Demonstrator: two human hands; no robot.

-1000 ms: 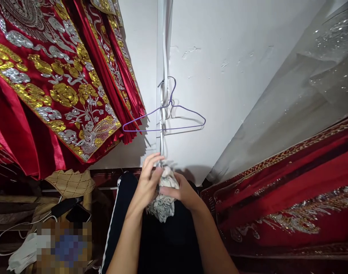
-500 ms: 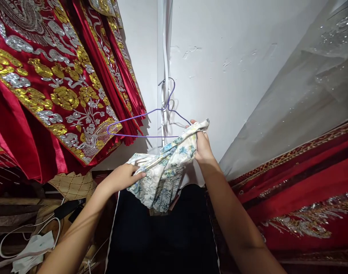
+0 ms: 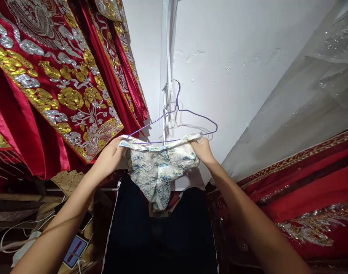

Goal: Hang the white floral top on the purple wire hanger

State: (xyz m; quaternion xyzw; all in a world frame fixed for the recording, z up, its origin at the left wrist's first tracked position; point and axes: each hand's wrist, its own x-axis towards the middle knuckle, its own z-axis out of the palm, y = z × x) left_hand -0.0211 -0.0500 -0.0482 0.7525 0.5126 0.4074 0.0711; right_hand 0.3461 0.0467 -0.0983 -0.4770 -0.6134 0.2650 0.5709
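Both hands hold a floral cloth point(image 3: 159, 167) stretched between them at frame centre. The left hand point(image 3: 109, 158) pinches its 9 o'clock corner with fingers closed; the right hand point(image 3: 201, 149) grips its 3 o'clock corner the same way. The cloth's top edge lies along the bottom bar of a purple hanger point(image 3: 176, 120), which hangs on the white wall point(image 3: 233, 57) at 12 o'clock. Red embroidered fabric point(image 3: 48, 76) hangs at 10 o'clock. A phone point(image 3: 75, 245) lies at 7 o'clock.

A purple wire hanger point(image 3: 174, 121) hangs from a fixing on the white wall point(image 3: 233, 57), touching the floral garment point(image 3: 159, 167).
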